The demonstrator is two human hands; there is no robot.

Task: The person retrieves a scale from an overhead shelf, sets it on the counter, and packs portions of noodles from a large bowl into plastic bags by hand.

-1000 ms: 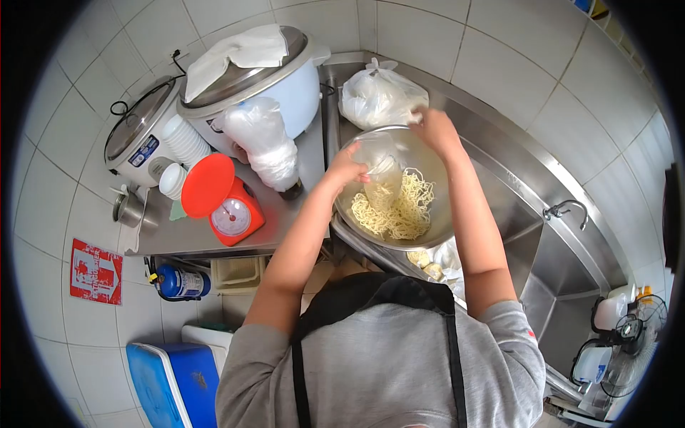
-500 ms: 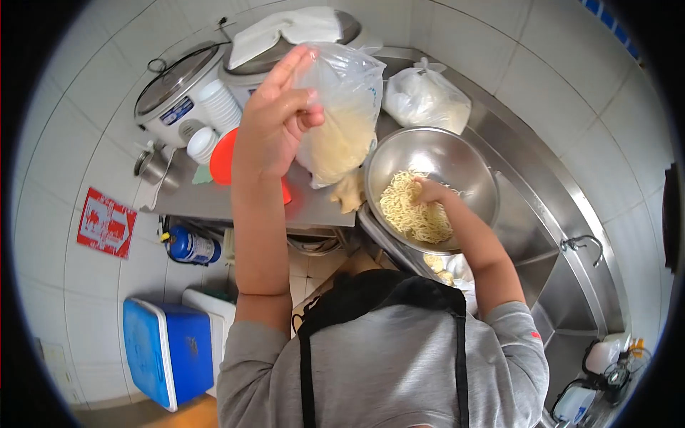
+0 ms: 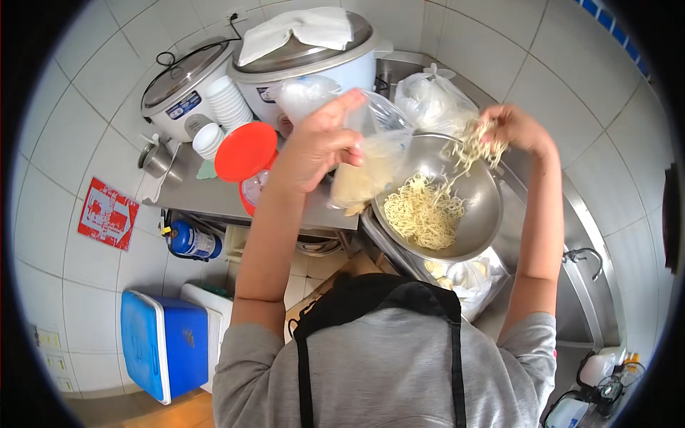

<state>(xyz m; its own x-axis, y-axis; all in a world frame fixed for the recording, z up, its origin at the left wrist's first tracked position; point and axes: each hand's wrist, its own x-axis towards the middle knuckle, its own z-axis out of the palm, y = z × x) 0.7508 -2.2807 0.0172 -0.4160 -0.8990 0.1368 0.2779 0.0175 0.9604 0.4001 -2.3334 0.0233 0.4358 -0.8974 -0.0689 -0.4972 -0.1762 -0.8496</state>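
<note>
My left hand [image 3: 325, 146] grips the upper edge of a clear plastic bag [image 3: 371, 167] with something pale yellow in its lower part. The bag hangs beside the left rim of a steel mixing bowl [image 3: 479, 214]. A heap of thin yellow noodles [image 3: 424, 214] lies in that bowl. Up by the bowl's far right rim, my right hand [image 3: 517, 130] is closed on a clump of noodles [image 3: 474, 146], with loose strands trailing down towards the heap. Behind the bowl sits a knotted plastic bag [image 3: 432, 96] with whitish contents.
Two rice cookers [image 3: 303, 68] [image 3: 189, 93] stand at the back, near stacked white cups [image 3: 228, 103] and a red-lidded container [image 3: 246, 151]. A tap [image 3: 585, 255] is over the sink at right. A blue cooler [image 3: 164, 346] and fire extinguisher [image 3: 194, 242] are lower left.
My right hand has risen out of the bowl to the upper right with noodles in it. My left hand and the bag have moved right and lower, closer to the bowl.
</note>
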